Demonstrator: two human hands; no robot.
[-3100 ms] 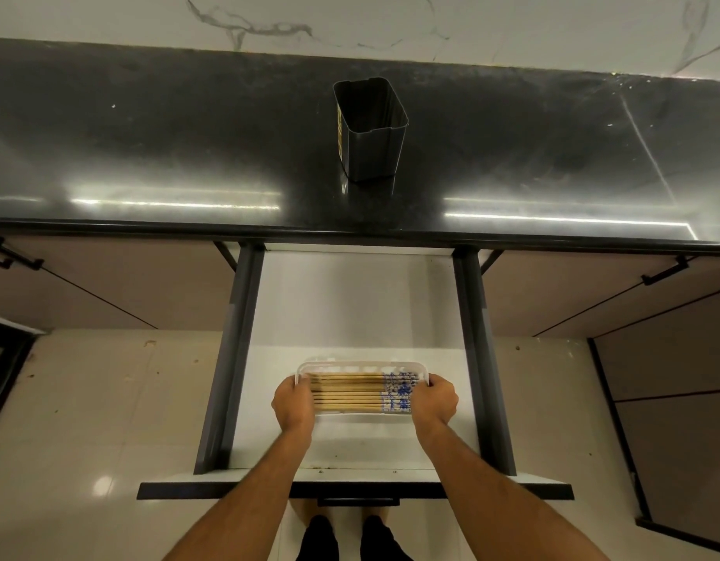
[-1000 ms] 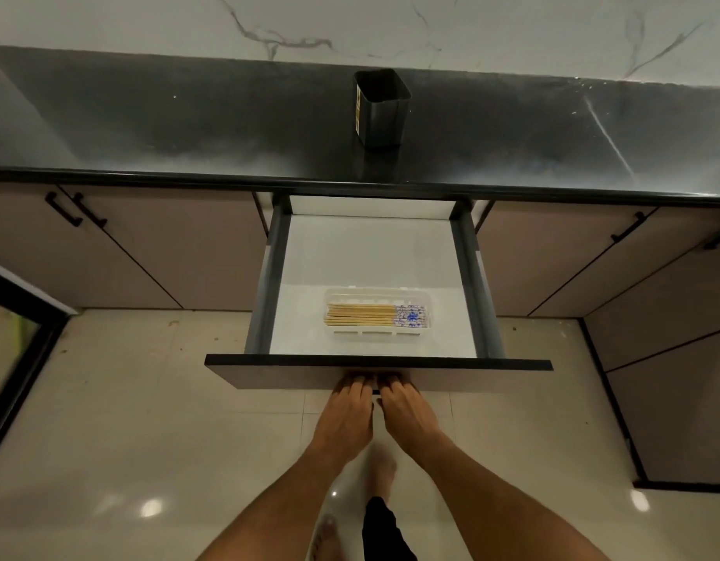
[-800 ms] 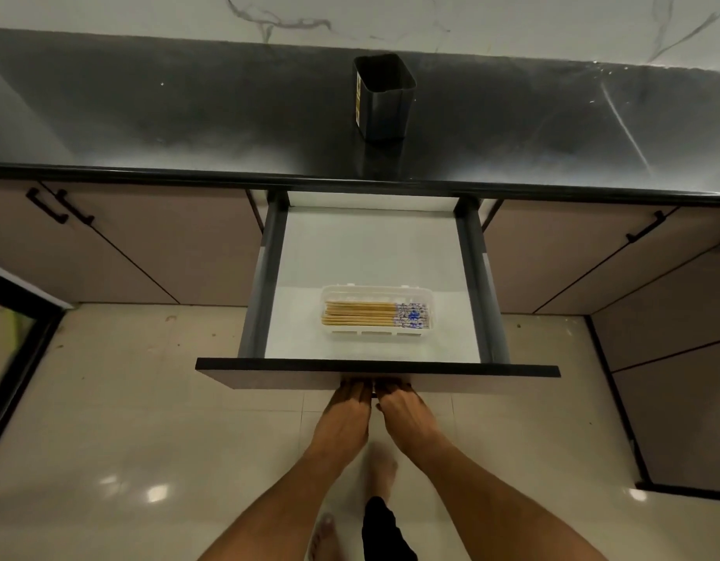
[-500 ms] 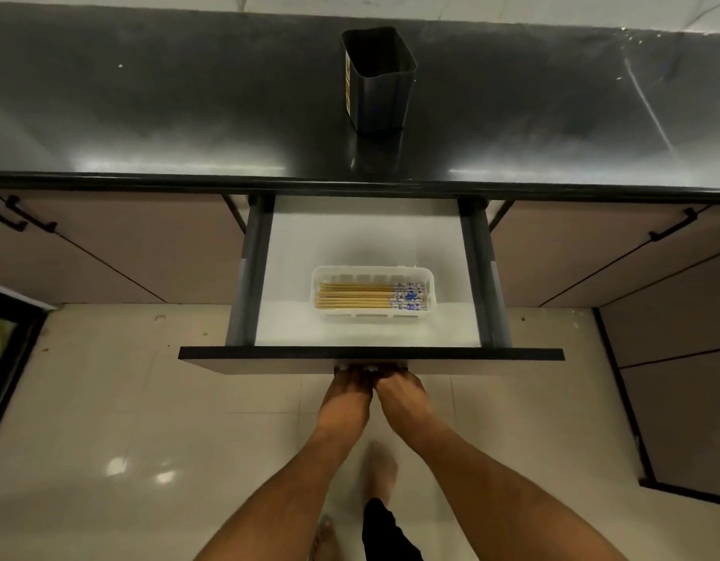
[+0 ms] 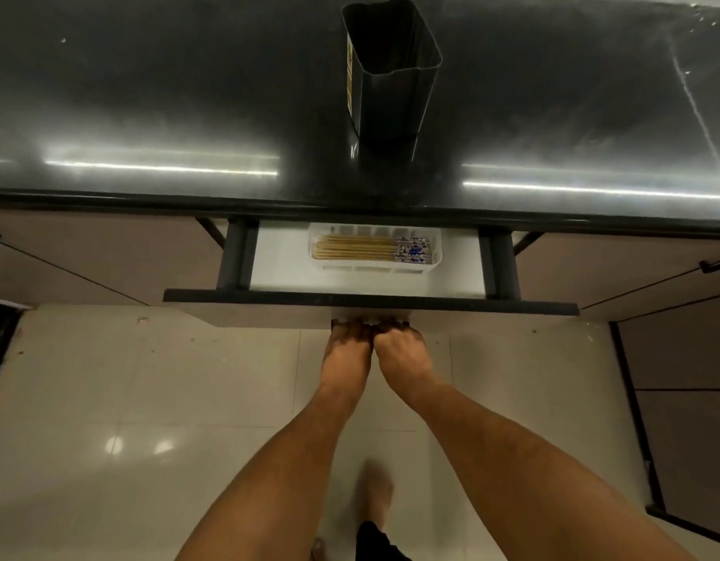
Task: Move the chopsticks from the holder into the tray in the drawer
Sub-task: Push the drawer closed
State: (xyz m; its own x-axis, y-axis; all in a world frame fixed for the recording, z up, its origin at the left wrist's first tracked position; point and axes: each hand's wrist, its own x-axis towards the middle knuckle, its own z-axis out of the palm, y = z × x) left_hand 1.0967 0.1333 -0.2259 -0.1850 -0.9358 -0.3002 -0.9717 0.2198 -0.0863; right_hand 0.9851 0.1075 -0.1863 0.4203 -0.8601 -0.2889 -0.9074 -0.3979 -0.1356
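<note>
Pushing the drawer (image 5: 370, 303) shut, I am watching it slide well under the table (image 5: 147, 95), far deeper than half a second ago. Both hands are closing their grip on its handle, left hand (image 5: 347, 345) and right hand (image 5: 400, 346) side by side. The chopsticks (image 5: 372, 249) are lying flat in the tray (image 5: 374, 268) inside; the holder (image 5: 390, 70) is standing empty above. I am judging the transfer done, only the closing remaining.

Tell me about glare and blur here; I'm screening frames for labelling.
Head view: two bright glare streaks across the black countertop; wide-angle bending of its front edge; floor tiles show small reflections; foot smeared; chopsticks and holder sharp.
</note>
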